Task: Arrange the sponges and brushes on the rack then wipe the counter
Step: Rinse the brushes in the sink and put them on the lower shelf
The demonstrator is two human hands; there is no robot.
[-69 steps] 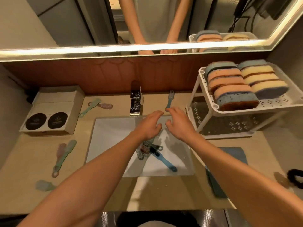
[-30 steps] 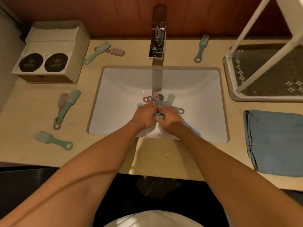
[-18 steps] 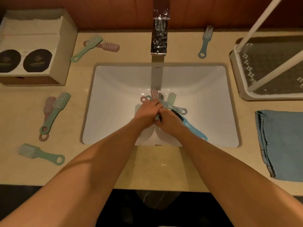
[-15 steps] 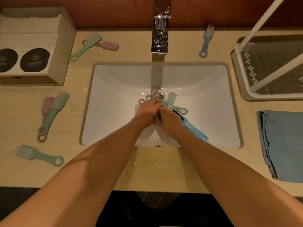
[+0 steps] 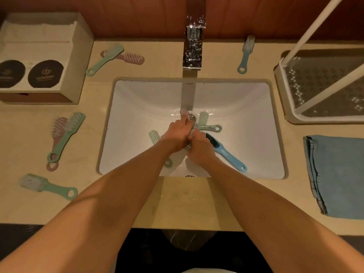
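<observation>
Both hands, left [image 5: 177,134] & right [image 5: 199,146], are clenched on a bunch of brushes [image 5: 192,129] down in the sink [image 5: 137,99], w/ the blue brush [image 5: 226,154] loose beside them, so wet handles could prob slip out mid-lift to the rack [image 5: 283,91].

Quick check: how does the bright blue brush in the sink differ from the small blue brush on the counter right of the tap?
The bright blue brush has dark bristles; the small blue brush has pale ones. The sink brush lies diagonally beside the right hand, head partly under it; the counter brush lies apart, nearly straight, untouched. The sink brush looks bigger and thicker. Both have hanging holes.
</observation>
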